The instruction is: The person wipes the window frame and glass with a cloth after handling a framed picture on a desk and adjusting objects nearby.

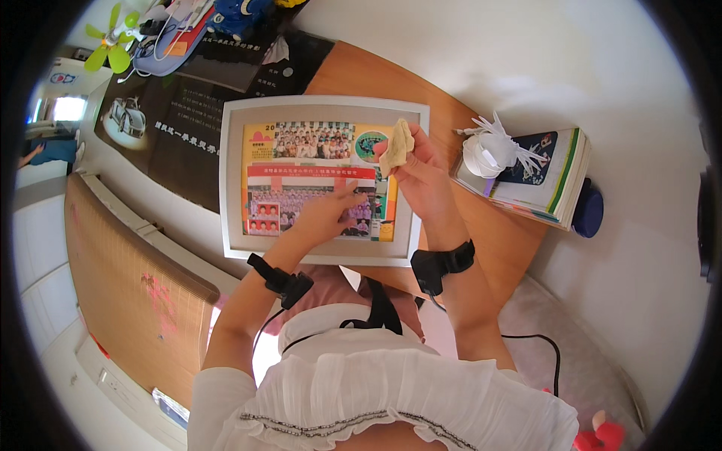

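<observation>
A white picture frame point(324, 260) with a grey mat lies flat before me. Inside it are several group photos on a yellow and orange sheet, among them a large group photo point(310, 197) under a red banner that bears writing. My left hand point(328, 211) is over this photo, fingers apart and holding nothing; whether it touches the surface I cannot tell. Pinched between the thumb and fingers of my right hand point(423, 172) is a crumpled beige cloth point(397, 147), held over the frame's right side. Each wrist wears a black strapped device.
The frame rests across a wooden desk point(479, 225) and a dark printed mat point(169, 124). A stack of books point(541, 186) with a white object point(488, 155) on top stands right. A small green fan point(110, 42) is far left. Someone's legs point(53, 152) show at the left edge.
</observation>
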### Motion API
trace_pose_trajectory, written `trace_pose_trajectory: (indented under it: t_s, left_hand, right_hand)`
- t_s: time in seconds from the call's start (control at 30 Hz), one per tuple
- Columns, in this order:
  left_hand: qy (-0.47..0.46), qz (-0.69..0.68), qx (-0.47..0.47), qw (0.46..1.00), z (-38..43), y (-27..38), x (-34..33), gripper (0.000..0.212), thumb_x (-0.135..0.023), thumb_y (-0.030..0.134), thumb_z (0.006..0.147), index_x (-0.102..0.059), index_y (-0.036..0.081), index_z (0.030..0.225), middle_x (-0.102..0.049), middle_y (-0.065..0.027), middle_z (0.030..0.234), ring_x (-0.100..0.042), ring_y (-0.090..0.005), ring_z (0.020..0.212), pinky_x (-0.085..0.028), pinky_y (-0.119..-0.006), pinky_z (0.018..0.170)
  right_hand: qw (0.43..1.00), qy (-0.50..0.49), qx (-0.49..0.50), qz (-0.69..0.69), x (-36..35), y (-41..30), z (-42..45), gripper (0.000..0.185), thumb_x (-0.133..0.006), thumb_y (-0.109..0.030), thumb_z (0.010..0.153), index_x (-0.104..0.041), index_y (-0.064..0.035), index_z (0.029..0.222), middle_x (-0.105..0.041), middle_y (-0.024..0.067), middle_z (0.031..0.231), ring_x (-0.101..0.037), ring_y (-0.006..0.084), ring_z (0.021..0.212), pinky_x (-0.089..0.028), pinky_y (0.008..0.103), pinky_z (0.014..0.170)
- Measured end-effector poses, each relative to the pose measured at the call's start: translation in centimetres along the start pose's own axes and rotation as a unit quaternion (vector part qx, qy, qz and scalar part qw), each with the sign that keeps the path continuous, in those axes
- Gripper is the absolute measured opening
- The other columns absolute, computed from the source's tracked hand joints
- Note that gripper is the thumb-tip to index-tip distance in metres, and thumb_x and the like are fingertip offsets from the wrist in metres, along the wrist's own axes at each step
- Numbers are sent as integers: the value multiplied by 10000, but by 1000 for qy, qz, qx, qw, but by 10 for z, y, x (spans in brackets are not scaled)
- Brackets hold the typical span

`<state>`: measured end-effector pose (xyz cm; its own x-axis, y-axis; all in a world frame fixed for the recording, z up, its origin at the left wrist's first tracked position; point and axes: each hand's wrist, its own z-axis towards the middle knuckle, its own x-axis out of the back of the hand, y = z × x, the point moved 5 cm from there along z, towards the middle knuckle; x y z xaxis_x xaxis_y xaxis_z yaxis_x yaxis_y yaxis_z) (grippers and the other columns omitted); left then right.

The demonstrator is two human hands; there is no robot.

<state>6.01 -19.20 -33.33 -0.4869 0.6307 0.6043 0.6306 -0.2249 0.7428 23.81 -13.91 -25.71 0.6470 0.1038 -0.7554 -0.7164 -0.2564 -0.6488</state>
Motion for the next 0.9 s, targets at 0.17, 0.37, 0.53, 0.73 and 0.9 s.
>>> trace_pose_trajectory:
  t_s: [0.17,0.37,0.53,0.73,0.9]
  left_hand:
    - [111,-427,65,895,-18,42,22,334,-757,134,881,-652,84,1193,-711,-42,966,-621,-114,666,-513,-250,605]
    - [92,-521,121,840,-39,86,21,214,-731,92,892,-605,58,1061,-614,-1,740,-522,-42,565,-419,-209,476]
    - [263,-279,-64,921,-51,53,9,126,-708,72,899,-614,51,980,-599,11,714,-514,-37,560,-418,-214,464]
    - [152,-424,78,889,-65,18,27,104,-696,71,900,-643,38,984,-612,30,725,-474,-39,497,-357,-237,417]
    - [89,-495,148,852,-109,-37,91,230,-700,78,900,-674,60,1128,-644,23,741,-482,-44,512,-388,-239,433]
  right_hand:
    - [998,20,-22,50,-19,6,-42,307,-604,-121,967,-548,-37,1257,-681,107,1126,-640,190,1028,-498,311,867]
    - [967,106,-104,-206,-1,25,-89,208,-657,-122,941,-640,-39,1130,-679,18,1025,-620,93,916,-491,239,772]
    - [880,198,-20,-432,-16,52,-108,204,-675,-79,928,-651,-38,1126,-682,5,1000,-631,77,865,-502,218,721]
    - [887,177,-3,-426,-63,72,-89,310,-674,-50,923,-627,-25,1229,-686,28,1060,-654,83,912,-525,228,785]
    - [899,211,4,-384,-90,146,-32,279,-687,-49,913,-673,-13,1189,-717,53,1004,-667,95,854,-534,232,763]
